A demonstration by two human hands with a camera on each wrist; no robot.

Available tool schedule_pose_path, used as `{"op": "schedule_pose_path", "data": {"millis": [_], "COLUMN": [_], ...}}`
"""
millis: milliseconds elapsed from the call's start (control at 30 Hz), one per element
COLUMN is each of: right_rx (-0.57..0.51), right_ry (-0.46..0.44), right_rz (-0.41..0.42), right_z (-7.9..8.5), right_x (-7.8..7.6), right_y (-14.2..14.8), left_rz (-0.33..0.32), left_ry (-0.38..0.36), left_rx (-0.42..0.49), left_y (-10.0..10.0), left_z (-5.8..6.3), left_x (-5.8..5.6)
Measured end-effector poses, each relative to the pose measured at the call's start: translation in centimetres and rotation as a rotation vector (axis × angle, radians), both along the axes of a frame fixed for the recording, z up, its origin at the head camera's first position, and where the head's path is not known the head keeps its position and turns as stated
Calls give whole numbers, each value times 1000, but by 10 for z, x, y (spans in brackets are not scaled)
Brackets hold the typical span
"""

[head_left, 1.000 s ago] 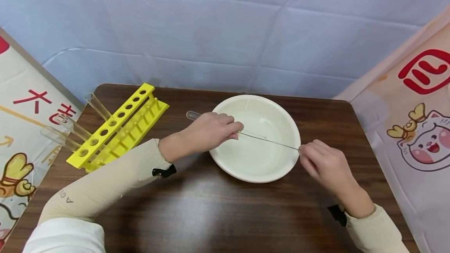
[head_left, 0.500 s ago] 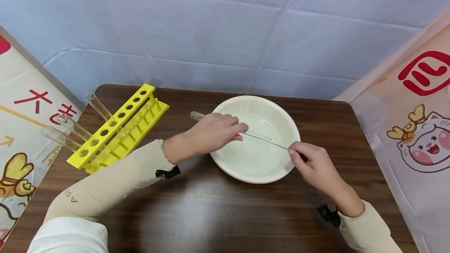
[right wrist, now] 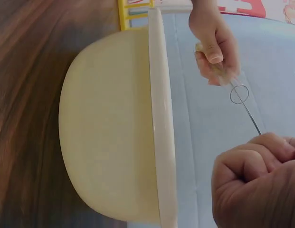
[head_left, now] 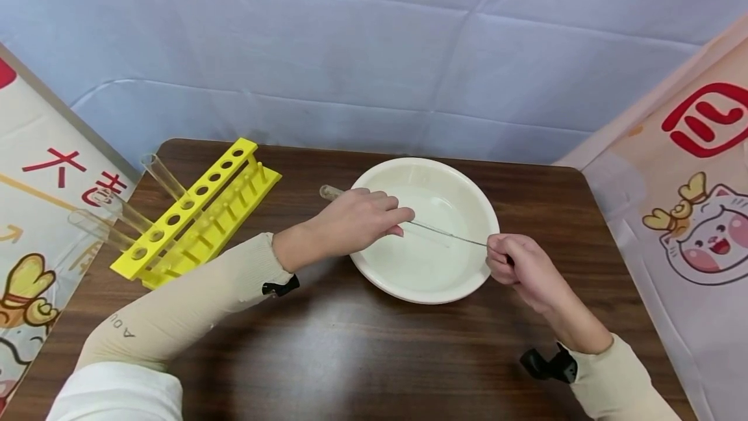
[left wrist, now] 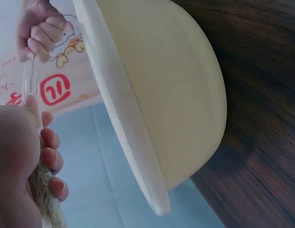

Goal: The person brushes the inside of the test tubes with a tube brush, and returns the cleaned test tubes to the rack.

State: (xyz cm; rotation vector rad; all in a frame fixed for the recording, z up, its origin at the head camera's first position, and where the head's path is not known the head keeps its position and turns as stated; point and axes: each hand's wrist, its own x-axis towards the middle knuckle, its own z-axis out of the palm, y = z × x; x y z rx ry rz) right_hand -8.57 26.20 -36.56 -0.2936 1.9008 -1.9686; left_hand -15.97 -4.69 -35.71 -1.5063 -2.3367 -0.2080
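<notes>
Above the white basin (head_left: 409, 295), my left hand (head_left: 365, 219) grips a clear glass test tube (head_left: 330, 193) lying slantwise, its closed end poking out to the left. Pale bristles of a test tube brush (left wrist: 45, 194) fill the tube's closed part in the left wrist view. From the tube's mouth runs the brush's thin twisted wire (right wrist: 252, 119), and my right hand (head_left: 528, 268) holds its far end in curled fingers near the basin's right rim. In the right wrist view the round mouth of the tube encircles the wire.
On the left of the dark wooden table (head_left: 350, 362) a yellow test tube rack (head_left: 204, 213) stands at an angle. Three glass tubes lean in its holes, including an upper tube (head_left: 165, 178). A pale blue cloth backdrop (head_left: 350, 51) rises behind the table.
My right hand came left toward the tube, then drew slightly back and turned over. The bristles have slid into the tube's closed end. My left hand shifted a little to the right.
</notes>
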Motion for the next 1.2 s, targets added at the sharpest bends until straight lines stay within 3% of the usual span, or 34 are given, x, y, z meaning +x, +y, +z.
{"op": "schedule_pose_path", "data": {"millis": [133, 333, 733, 867, 1033, 1200], "right_rx": [-125, -242, -243, -215, -180, -321], "right_ry": [-92, -139, -68, 35, 274, 471], "right_rz": [39, 67, -19, -86, -173, -185], "right_z": [0, -1, -5, -6, -11, -22], "right_x": [-2, -3, 1, 4, 6, 2], "right_y": [3, 8, 29, 31, 35, 43], "left_rz": [4, 10, 88, 101, 113, 140], "left_ry": [12, 36, -13, -18, -47, -88], "left_rx": [-2, 11, 18, 41, 52, 45], "left_y": [-1, -5, -25, -29, -35, -41], "left_z": [-1, -1, 1, 2, 3, 3], "left_x": [-1, -3, -9, -10, -10, -11]}}
